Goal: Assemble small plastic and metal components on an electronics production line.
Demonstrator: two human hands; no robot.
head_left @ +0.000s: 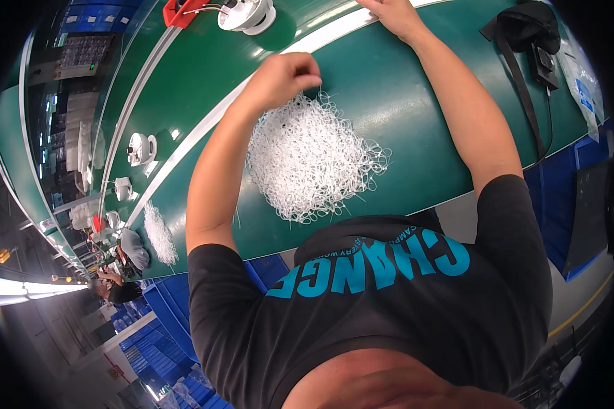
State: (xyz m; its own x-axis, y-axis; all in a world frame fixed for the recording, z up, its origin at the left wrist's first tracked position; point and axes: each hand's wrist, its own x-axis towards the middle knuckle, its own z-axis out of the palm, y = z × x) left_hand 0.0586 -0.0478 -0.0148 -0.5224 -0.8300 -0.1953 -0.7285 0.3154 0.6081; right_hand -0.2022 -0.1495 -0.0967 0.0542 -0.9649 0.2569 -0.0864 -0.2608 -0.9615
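A big heap of thin white looped strands (310, 160), which look like small ties or cords, lies on the green work surface (402, 129) in front of me. At the heap's far edge is my left hand (286, 78), its fingers curled and the thumb and forefinger pinched together. A thin strand shows just below those fingertips, but whether they hold it is unclear. My right hand (393, 17) reaches farther off, over the white strip (331, 31) at the top of the picture. Its fingertips are cut off by the picture's edge, so what it touches is hidden.
Beyond the strip, a white round device (247, 15) with wires sits beside a red holder (182, 12). More white units (141, 148) stand down the line at left, near another white heap (159, 235). A black bag (529, 27) with a strap lies at right.
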